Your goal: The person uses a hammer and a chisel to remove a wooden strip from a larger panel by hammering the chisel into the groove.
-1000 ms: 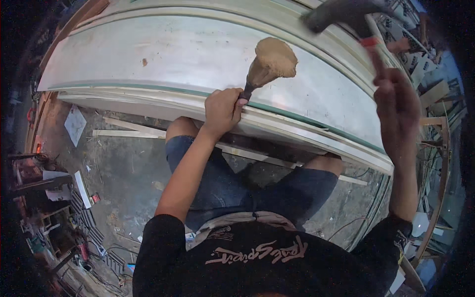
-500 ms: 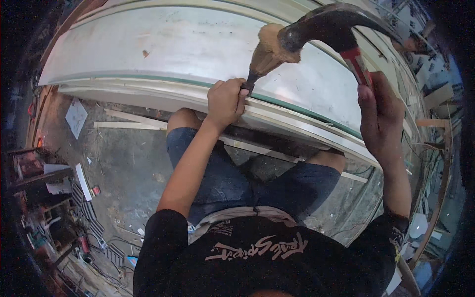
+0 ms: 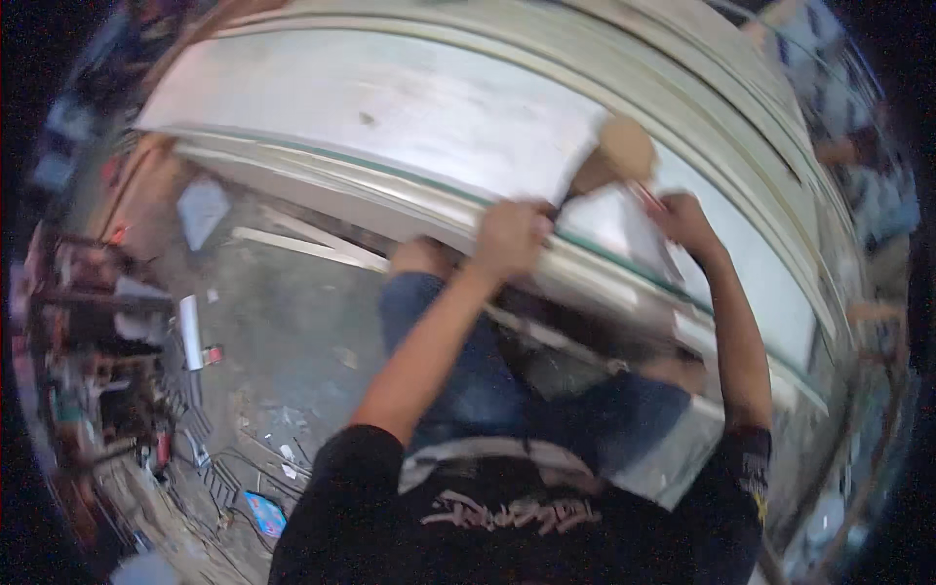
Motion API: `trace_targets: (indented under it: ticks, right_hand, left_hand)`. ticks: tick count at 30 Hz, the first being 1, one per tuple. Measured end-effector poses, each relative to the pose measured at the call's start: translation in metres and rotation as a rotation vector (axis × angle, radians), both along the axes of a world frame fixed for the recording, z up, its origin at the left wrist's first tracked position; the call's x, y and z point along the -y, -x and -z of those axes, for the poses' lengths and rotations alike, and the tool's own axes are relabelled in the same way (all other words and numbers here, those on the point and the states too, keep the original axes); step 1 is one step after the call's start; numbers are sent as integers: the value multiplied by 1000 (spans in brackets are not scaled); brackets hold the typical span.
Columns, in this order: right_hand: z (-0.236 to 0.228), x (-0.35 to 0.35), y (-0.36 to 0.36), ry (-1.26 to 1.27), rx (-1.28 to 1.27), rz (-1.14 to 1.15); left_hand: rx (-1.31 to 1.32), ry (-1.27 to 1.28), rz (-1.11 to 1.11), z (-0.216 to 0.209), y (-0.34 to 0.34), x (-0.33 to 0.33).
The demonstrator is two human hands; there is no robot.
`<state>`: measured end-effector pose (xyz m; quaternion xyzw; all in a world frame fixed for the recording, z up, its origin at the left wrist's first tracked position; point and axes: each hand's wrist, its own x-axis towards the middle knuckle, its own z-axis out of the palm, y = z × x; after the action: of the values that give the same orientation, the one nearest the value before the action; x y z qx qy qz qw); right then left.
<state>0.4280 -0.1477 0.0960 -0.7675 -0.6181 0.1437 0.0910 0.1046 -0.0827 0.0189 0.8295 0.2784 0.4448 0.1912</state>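
Observation:
My left hand point(image 3: 509, 239) is closed low around a chisel point(image 3: 593, 174) with a wooden handle and a broad, tan, frayed-looking top. The chisel leans to the right, its lower end hidden by my fingers at the green-striped near edge of a white panel point(image 3: 390, 102). My right hand point(image 3: 685, 222) grips the red handle of a hammer point(image 3: 643, 197) just right of the chisel. Motion blurs the hammer, and its head cannot be made out. The panel lies in front of me on a stack of boards.
Pale wood strips point(image 3: 304, 246) and a white offcut point(image 3: 203, 211) lie on the grey floor at left. Dark racks and clutter point(image 3: 107, 370) stand along the left side, with a blue packet point(image 3: 263, 514) nearby. Long pale boards point(image 3: 673, 73) extend beyond the panel.
The hammer has swung down from its raised place, and my right hand has come closer to the chisel. My left hand keeps its grip. The whole view has shifted.

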Motion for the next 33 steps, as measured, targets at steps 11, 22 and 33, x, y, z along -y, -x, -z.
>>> trace_targets:
  ticks: [11, 22, 33]
  right_hand:
    - [-50, 4, 159, -867, -1106, -219]
    - [-25, -34, 226, -1030, -697, 101]
    - [-49, -29, 229, -860, -1062, -12]
  left_hand:
    - [182, -163, 1, -17, 13, 10]
    - [-118, -161, -286, 4, 39, -6]
    - [-44, -268, -292, 7, 42, -12]
